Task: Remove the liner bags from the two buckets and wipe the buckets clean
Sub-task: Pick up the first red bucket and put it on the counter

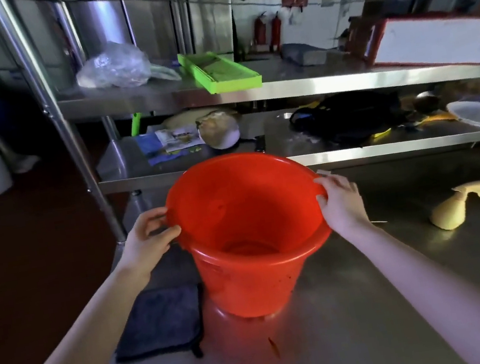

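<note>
Blue cloth [160, 321] is lying on the tabletop [375, 302], just left of the red bucket [258, 272], which is sitting mouth-up in the middle. Left hand [147, 236] and right hand [343, 203] are each holding its rim, grip curled on opposite sides. Yellow spray bottle [454, 209] is lying off to the right.
</note>
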